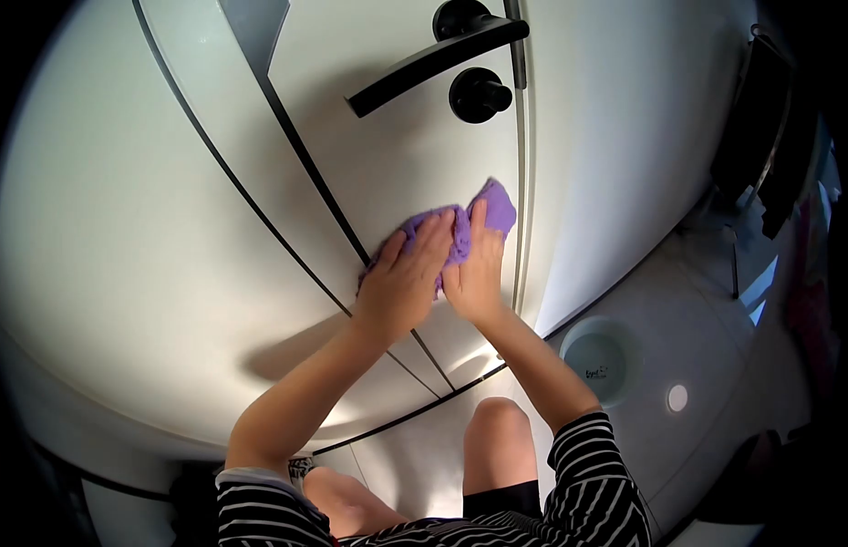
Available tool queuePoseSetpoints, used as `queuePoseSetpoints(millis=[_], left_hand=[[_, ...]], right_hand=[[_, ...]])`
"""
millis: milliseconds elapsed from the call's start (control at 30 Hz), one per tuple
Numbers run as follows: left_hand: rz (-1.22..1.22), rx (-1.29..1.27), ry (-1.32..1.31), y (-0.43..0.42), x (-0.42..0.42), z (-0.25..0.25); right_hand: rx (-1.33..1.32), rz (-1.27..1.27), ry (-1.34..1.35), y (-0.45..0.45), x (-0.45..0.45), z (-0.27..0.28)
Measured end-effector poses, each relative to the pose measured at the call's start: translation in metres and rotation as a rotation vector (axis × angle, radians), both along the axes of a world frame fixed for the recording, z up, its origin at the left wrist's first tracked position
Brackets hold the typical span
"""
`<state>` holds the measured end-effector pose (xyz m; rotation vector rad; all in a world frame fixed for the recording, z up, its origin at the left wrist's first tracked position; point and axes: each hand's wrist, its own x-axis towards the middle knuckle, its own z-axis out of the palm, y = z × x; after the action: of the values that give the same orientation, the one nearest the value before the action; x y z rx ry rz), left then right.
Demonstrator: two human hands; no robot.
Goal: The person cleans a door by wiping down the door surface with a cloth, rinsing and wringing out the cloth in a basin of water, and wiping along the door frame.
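Observation:
A purple cloth (pixel 499 208) lies bunched against a white door (pixel 397 164) with dark vertical strips. My left hand (pixel 404 278) presses the cloth's left part flat to the door, its fingers spread over the fabric. Right beside it, my right hand (pixel 479 273) rests on the right part of the cloth, fingers pointing up, near the door's edge. Above both hands are a black door handle (pixel 433 64) and a round black lock knob (pixel 480 95).
A pale round basin (pixel 599 360) with a dark print stands on the tiled floor (pixel 661 456) at the right. Dark items (pixel 761 118) hang at the upper right. My bare knees (pixel 499 438) are below my arms.

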<state>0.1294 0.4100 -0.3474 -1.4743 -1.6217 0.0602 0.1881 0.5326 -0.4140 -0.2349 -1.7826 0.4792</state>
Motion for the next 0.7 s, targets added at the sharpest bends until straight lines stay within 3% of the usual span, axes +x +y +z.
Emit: queuePoseSetpoints(millis=[133, 267, 400, 533, 600, 700], left_hand=[[-0.017, 0.164, 0.023, 0.029, 0.008, 0.068], [-0.028, 0.184, 0.057, 0.044, 0.009, 0.079], [-0.012, -0.032, 0.003, 0.037, 0.012, 0.044], [0.007, -0.188, 0.226, 0.024, 0.007, -0.016], [0.024, -0.174, 0.307, 0.020, 0.010, -0.024], [0.006, -0.136, 0.198, 0.021, 0.005, -0.020]], right_hand=[[0.033, -0.072, 0.209, 0.021, -0.005, 0.087], [0.019, -0.107, 0.255, 0.030, -0.006, 0.098], [-0.010, -0.152, 0.258, 0.030, -0.015, 0.034], [-0.067, -0.143, 0.075, 0.016, 0.001, -0.046], [-0.062, -0.123, 0.037, 0.015, 0.008, -0.052], [-0.061, -0.054, 0.092, 0.012, 0.010, -0.030]])
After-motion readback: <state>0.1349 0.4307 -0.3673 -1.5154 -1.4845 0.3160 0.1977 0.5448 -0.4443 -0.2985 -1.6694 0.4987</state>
